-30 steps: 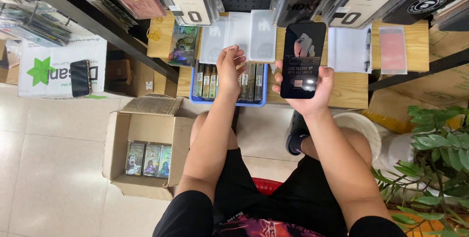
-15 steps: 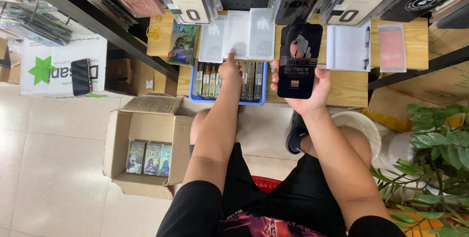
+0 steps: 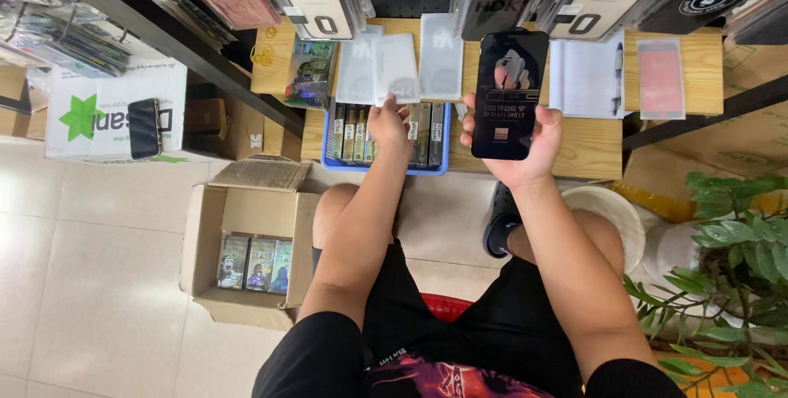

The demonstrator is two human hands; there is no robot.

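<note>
A: The right hand (image 3: 525, 148) grips a flat black glossy packet (image 3: 509, 94), held upright facing the person, seemingly to read its front; and the left?

B: The left hand (image 3: 390, 123) pinches a pale translucent sleeve (image 3: 396, 68) above the blue plastic tray (image 3: 386, 168), probably lifted clear to check it; the tray holds slim boxes packed on edge.

A: And the open brown cardboard box (image 3: 246, 209)?

B: On the floor tiles beside the knee; a few colourful flat packs lie inside.
</note>
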